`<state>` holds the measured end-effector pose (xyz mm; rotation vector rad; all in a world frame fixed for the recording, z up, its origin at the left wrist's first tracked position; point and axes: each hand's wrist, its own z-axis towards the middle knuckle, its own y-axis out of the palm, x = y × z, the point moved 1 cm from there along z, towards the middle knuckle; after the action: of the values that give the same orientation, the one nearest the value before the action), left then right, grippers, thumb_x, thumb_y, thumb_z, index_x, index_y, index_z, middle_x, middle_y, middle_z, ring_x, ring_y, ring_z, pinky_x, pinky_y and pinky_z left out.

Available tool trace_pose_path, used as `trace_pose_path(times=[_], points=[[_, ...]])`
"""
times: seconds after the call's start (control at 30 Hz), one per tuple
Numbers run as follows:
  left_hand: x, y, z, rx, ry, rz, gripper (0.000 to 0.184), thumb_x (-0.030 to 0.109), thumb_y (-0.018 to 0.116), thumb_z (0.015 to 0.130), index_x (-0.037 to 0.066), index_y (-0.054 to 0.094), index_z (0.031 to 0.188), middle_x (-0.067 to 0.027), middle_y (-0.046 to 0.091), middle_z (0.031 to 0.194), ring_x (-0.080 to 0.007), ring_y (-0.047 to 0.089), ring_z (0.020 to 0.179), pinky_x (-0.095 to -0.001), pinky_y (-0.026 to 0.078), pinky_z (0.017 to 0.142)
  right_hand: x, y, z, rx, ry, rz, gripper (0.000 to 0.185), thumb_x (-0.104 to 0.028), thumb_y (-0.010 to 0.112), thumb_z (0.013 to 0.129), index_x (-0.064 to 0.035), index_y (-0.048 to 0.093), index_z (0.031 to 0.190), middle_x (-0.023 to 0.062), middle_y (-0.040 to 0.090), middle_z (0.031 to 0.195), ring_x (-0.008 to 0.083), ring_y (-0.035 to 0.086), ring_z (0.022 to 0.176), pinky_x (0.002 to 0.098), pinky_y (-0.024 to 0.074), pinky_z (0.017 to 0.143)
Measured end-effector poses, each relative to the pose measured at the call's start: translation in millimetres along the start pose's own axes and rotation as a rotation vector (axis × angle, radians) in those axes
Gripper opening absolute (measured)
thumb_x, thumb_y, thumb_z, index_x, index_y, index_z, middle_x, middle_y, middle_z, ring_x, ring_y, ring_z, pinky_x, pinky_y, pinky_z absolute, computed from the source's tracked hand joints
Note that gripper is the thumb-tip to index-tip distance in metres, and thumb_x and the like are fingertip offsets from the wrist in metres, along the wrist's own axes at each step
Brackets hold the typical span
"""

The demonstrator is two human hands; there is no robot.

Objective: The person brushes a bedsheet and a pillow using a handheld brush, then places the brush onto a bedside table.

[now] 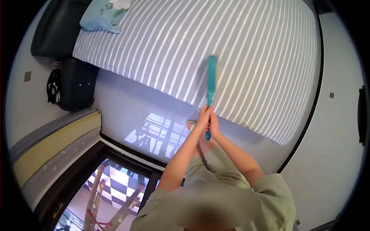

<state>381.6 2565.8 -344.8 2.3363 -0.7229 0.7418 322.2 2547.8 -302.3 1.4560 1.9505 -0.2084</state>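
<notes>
A long teal brush (211, 79) points away from me over the edge of a bed with a grey and white striped sheet (162, 50). Its bristle side faces right, close to the sheet; whether it touches cannot be made out. Both of my hands are wrapped round its handle, near the bed's front edge. My left hand (204, 118) shows on the left side of the handle, and my right hand (213, 125) is pressed against it on the right. The handle's end sticks out below them.
A blue floral pillow (101, 17) lies at the bed's upper left. Beside the bed stand a black bedside cabinet (77, 84) and a dark headboard (58, 27). At the lower left, a wooden ladder (93, 196) shows through a dark-framed doorway (69, 192). Shiny floor (119, 96) lies before the bed.
</notes>
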Motion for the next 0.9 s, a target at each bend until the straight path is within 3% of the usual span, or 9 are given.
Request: trace_pose_path(times=[0.13, 0.27, 0.33, 0.37, 0.43, 0.53, 0.63, 0.77, 0.9], points=[[48.0, -9.7, 28.3, -0.077, -0.125, 0.287, 0.023, 0.031, 0.046, 0.079, 0.009, 0.051, 0.081, -0.0029, 0.044, 0.057, -0.0104, 0.044, 0.051, -0.0231, 0.034, 0.041, 6.1, 27.7, 45.9, 0.181, -0.116, 0.146, 0.032, -0.035, 0.026, 0.087, -0.0111, 0.043, 0.074, -0.0029, 0.037, 0.051, 0.0051, 0.034, 0.040, 0.0187, 0.0241, 0.033], [68.1, -60.4, 74.1, 0.094, -0.034, 0.204, 0.025, 0.032, 0.047, 0.079, 0.008, 0.053, 0.080, -0.0013, 0.041, 0.056, -0.0096, 0.040, 0.049, -0.0244, 0.033, 0.043, -1.2, 76.1, 94.9, -0.056, 0.040, 0.108, 0.036, -0.038, 0.026, 0.086, -0.0100, 0.045, 0.075, -0.0033, 0.039, 0.055, 0.0044, 0.037, 0.044, 0.0190, 0.0274, 0.036], [78.5, -88.4, 90.5, 0.171, -0.009, 0.092, 0.024, 0.031, 0.047, 0.079, 0.008, 0.053, 0.079, -0.0004, 0.041, 0.056, -0.0096, 0.039, 0.049, -0.0243, 0.033, 0.044, 6.8, 110.0, 120.2, 0.015, 0.123, 0.073, 0.039, -0.038, 0.028, 0.085, -0.0076, 0.040, 0.106, 0.0049, 0.043, 0.089, 0.0116, 0.039, 0.077, 0.0246, 0.0287, 0.066], [85.8, -104.3, 99.3, 0.203, 0.003, 0.020, 0.023, 0.030, 0.048, 0.079, 0.008, 0.053, 0.079, 0.0000, 0.041, 0.056, -0.0096, 0.039, 0.050, -0.0239, 0.033, 0.044, 4.0, 127.6, 126.8, 0.011, 0.084, -0.001, 0.038, -0.042, 0.028, 0.084, -0.0103, 0.047, 0.093, -0.0005, 0.047, 0.064, 0.0071, 0.043, 0.050, 0.0197, 0.0314, 0.040], [105.6, -136.5, 106.2, 0.353, 0.091, 0.034, 0.022, 0.029, 0.048, 0.078, 0.007, 0.052, 0.077, 0.0003, 0.042, 0.057, -0.0090, 0.041, 0.052, -0.0227, 0.035, 0.046, 12.5, 153.8, 154.3, -0.086, 0.089, -0.092, 0.037, -0.042, 0.029, 0.084, -0.0118, 0.047, 0.094, 0.0001, 0.049, 0.068, 0.0076, 0.045, 0.051, 0.0206, 0.0320, 0.040], [118.8, -184.4, 102.7, 0.656, 0.141, -0.224, 0.023, 0.031, 0.046, 0.079, 0.008, 0.049, 0.081, -0.0024, 0.044, 0.064, -0.0131, 0.044, 0.057, -0.0255, 0.038, 0.050, 15.0, 192.4, 177.8, -0.532, 0.102, -0.437, 0.038, -0.042, 0.029, 0.083, -0.0113, 0.048, 0.094, 0.0006, 0.050, 0.068, 0.0077, 0.045, 0.050, 0.0214, 0.0319, 0.038], [128.9, -209.3, 86.8, 1.069, 0.234, -0.579, 0.028, 0.030, 0.042, 0.081, 0.003, 0.046, 0.089, -0.0084, 0.049, 0.080, -0.0181, 0.047, 0.068, -0.0294, 0.039, 0.055, 31.4, 234.9, 188.0, -0.810, 0.351, -0.540, 0.040, -0.042, 0.030, 0.084, -0.0083, 0.051, 0.081, 0.0000, 0.049, 0.064, 0.0063, 0.044, 0.048, 0.0202, 0.0304, 0.036], [165.5, -192.7, 68.4, 1.267, 0.060, -0.718, 0.030, 0.032, 0.041, 0.082, 0.003, 0.042, 0.091, -0.0113, 0.048, 0.081, -0.0212, 0.048, 0.065, -0.0306, 0.040, 0.050, -8.0, 252.0, 187.0, -1.036, 0.527, -0.719, 0.040, -0.041, 0.031, 0.083, -0.0081, 0.054, 0.080, 0.0014, 0.050, 0.064, 0.0061, 0.044, 0.052, 0.0192, 0.0320, 0.037], [179.3, -152.8, 100.4, 0.957, 0.351, -0.477, 0.023, 0.028, 0.044, 0.081, 0.006, 0.041, 0.087, -0.0042, 0.043, 0.068, -0.0134, 0.043, 0.059, -0.0268, 0.038, 0.050, -74.0, 234.9, 174.5, -0.670, 0.062, -0.514, 0.041, -0.040, 0.030, 0.084, -0.0070, 0.054, 0.085, 0.0018, 0.047, 0.056, 0.0057, 0.042, 0.047, 0.0192, 0.0325, 0.037]])
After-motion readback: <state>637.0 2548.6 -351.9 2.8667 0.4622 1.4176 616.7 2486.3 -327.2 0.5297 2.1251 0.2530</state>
